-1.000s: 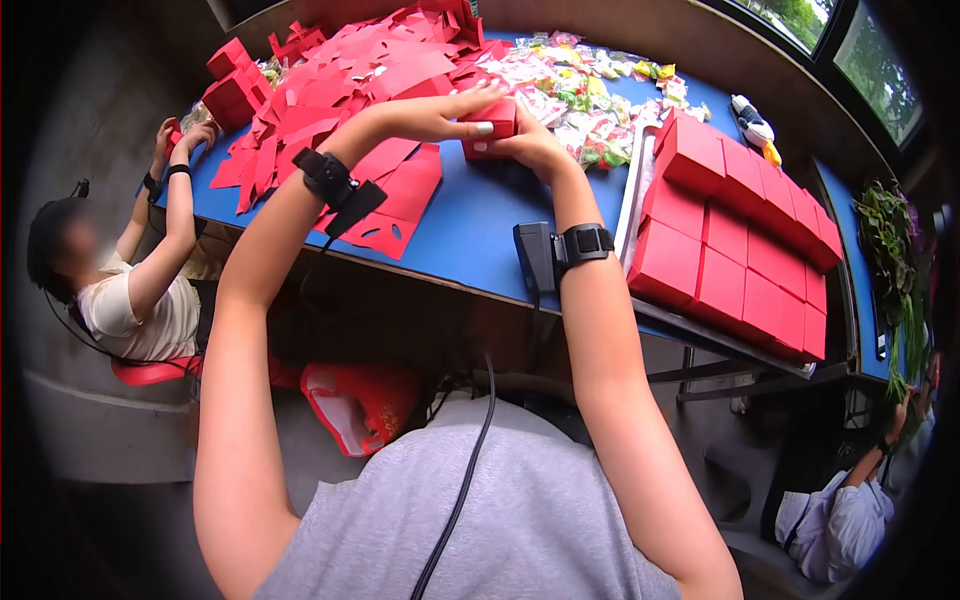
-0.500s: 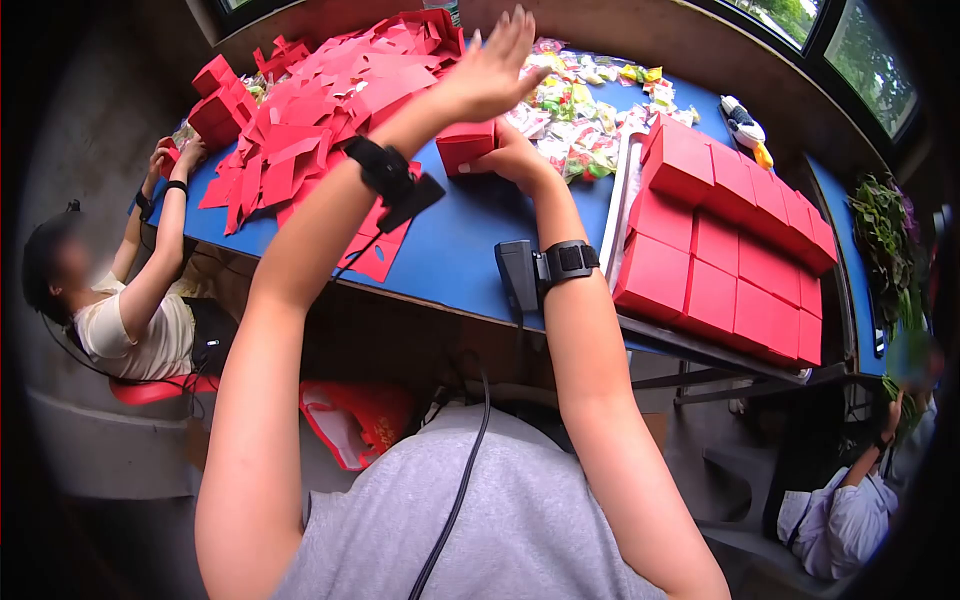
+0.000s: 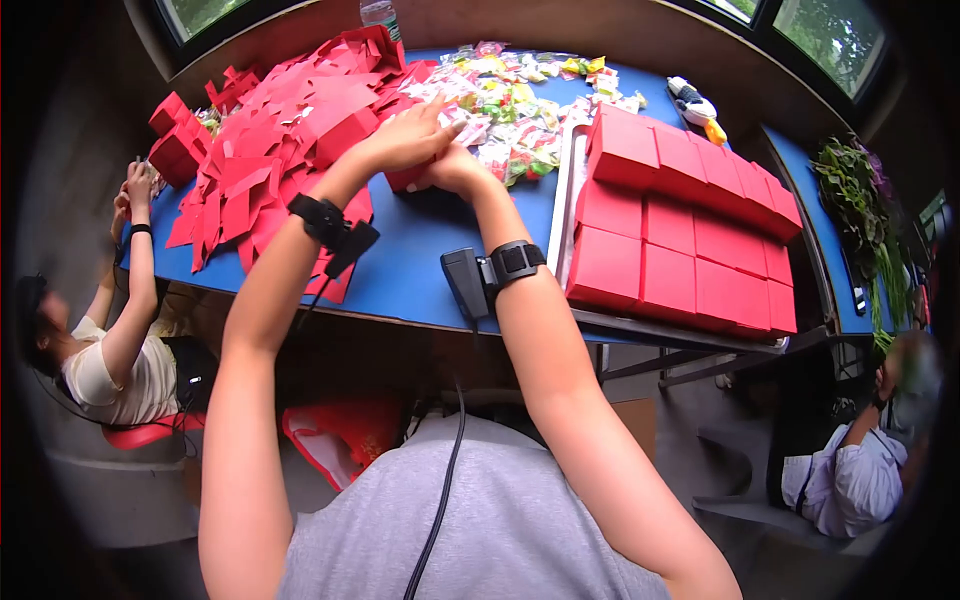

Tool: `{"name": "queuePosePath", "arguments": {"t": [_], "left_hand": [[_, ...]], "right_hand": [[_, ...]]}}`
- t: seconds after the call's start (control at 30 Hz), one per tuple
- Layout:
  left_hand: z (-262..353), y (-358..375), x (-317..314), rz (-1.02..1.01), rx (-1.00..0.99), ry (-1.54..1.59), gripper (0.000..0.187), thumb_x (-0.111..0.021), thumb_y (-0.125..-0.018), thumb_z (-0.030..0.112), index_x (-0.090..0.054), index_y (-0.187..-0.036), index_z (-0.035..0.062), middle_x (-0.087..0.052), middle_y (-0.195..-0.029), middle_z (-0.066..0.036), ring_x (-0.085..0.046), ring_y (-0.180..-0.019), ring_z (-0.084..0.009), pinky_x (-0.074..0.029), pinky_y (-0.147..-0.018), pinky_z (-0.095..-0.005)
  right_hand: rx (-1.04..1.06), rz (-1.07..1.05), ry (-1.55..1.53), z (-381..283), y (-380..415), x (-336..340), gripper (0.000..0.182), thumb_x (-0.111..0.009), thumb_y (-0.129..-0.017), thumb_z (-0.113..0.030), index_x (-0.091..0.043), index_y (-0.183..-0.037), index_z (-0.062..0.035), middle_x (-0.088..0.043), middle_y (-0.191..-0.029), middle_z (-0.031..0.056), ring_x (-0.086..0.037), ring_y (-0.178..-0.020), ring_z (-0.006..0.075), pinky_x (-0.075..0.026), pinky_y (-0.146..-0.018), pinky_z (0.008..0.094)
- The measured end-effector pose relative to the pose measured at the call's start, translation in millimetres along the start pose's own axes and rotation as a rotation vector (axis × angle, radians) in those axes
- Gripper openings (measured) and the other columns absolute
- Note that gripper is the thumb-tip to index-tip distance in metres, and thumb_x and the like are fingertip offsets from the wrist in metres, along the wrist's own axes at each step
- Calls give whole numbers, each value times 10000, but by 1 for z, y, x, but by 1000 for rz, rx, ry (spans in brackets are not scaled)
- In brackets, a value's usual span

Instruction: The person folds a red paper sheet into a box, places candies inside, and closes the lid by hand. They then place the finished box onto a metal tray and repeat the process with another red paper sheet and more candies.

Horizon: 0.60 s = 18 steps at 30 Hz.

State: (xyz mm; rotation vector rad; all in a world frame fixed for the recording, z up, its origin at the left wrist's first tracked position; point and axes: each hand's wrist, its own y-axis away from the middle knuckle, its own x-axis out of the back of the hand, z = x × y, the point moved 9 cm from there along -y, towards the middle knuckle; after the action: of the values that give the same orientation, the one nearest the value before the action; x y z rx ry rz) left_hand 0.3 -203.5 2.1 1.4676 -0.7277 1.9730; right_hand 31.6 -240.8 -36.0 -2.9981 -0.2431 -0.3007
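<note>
My right hand grips a small red box just above the blue table. Most of that box is hidden behind my hands. Over its top lies my left hand, palm down with the fingers stretched out, close against my right hand. Left of my hands spreads a heap of red card pieces. Beyond them, wrapped candies are scattered across the table.
At the right a tray holds stacked red boxes. A bottle and a white-and-dark object lie toward the window. One person sits at left; another is at right near leafy greens.
My left hand has come down from above onto the red box. The camera view has shifted, so the table's contents appear further left.
</note>
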Motion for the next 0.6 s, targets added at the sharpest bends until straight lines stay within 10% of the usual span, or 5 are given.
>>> {"name": "queuePosePath", "arguments": {"t": [0.07,0.13,0.3,0.47,0.6], "left_hand": [[8,12,9,-233,-83,88,801,-462,-872,498,-173,-1380,-50,-228,-1401,-269,-212,-1326,-325,-170,-1085,-344],[5,29,13,-327,-77,184,628,-606,-821,379,-407,-1260,-24,-520,-1171,-228,-499,-1108,-275,-387,-927,-341],[7,59,34,50,-154,-74,704,-629,-783,338,-351,-1290,-64,-443,-1140,-245,-499,-1063,-357,-413,-905,-369],[14,64,96,376,16,-168,528,-538,-876,289,-417,-1240,-74,-498,-1052,-193,-542,-963,-333,-435,-830,-382],[132,54,118,381,-389,395,384,-531,-901,257,-529,-1164,-23,-563,-888,-82,-562,-819,-157,-442,-754,-274]], "right_hand": [[144,111,2,-3,-4,5,821,-766,-476,37,-427,-1221,-34,-568,-1103,97,-534,-1014,218,-439,-874,327],[120,89,71,5,-9,6,754,-789,-475,-3,-443,-1144,-39,-575,-1059,104,-537,-1004,221,-442,-871,329],[280,212,271,2,-11,2,754,-834,-421,-151,-445,-1050,-2,-582,-1006,191,-557,-979,352,-449,-847,379],[217,244,130,9,-15,5,649,-770,-580,-92,-444,-1135,-9,-610,-1015,159,-583,-983,262,-456,-860,339],[298,268,84,10,-19,1,497,-691,-660,-74,-476,-1101,2,-607,-979,166,-575,-985,259,-455,-848,339]]}}
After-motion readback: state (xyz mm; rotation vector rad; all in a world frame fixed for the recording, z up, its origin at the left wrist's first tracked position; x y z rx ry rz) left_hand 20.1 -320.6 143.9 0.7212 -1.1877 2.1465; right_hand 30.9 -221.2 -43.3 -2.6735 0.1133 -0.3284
